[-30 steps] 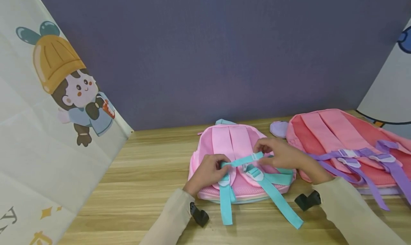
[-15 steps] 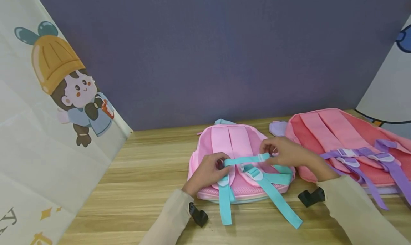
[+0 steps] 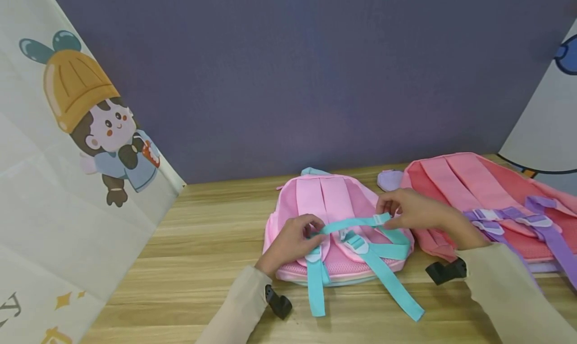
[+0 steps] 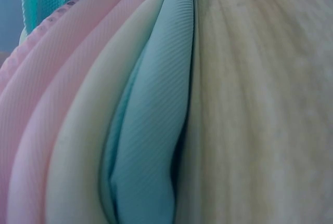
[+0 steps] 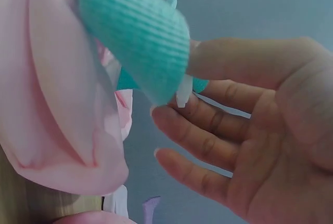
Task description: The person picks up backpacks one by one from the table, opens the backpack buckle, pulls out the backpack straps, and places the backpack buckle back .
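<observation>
A small pink backpack [image 3: 311, 194] lies with its shoulder-strap side up on the wooden table. Across it runs a turquoise chest strap [image 3: 349, 224], lifted a little and stretched between both hands. At its left end my left hand [image 3: 295, 239] grips the strap. My right hand [image 3: 416, 214] pinches the other end beside a small white slider [image 3: 378, 220]. In the right wrist view, thumb and index finger meet at the turquoise webbing [image 5: 140, 37], while the other fingers spread loosely. The left wrist view shows only the bag's layered side [image 4: 151, 146], so that hand's grip is mostly hidden there.
A larger coral backpack [image 3: 487, 184] with purple straps [image 3: 559, 251] lies close on the right, under my right forearm. Two loose turquoise strap tails [image 3: 316, 294] hang toward the table's front. Behind stands a dark blue panel [image 3: 288, 83]; a printed white sheet [image 3: 54, 224] borders the left.
My right hand has shifted to the right, and the white slider has moved right with it. The left hand has stayed nearly in place.
</observation>
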Tool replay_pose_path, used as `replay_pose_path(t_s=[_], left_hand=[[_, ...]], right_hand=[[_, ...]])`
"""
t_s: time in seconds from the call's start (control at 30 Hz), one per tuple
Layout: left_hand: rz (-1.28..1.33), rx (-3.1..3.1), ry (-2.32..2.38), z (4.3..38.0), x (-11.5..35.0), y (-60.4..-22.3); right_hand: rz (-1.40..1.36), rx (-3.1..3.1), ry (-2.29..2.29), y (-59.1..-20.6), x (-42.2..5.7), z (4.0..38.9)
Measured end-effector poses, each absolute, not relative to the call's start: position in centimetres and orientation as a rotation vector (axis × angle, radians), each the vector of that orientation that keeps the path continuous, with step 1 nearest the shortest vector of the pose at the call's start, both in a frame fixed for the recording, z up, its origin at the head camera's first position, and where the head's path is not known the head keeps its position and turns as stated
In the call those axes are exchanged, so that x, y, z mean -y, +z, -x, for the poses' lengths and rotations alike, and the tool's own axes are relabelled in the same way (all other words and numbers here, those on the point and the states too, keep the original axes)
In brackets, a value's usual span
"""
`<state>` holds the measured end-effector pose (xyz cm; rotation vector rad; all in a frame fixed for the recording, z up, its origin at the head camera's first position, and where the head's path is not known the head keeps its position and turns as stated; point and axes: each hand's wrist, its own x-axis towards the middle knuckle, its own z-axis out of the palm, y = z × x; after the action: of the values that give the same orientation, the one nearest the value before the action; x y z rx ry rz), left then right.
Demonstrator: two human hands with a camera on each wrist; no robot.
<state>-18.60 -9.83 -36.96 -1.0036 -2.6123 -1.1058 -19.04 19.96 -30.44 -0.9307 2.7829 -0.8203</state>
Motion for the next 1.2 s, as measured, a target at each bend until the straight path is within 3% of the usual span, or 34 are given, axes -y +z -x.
replay_pose_path(t_s=[0.83, 1.2], left_hand=[[0.983, 2.547, -1.092, 18.7, 10.0, -37.3], [0.741, 2.452, -1.073, 18.8, 9.5, -37.4]], right_hand=[[1.107, -3.075, -0.795, -32.7, -18.6, 20.5], [1.203, -2.959, -0.743, -32.7, -16.2, 23.6]])
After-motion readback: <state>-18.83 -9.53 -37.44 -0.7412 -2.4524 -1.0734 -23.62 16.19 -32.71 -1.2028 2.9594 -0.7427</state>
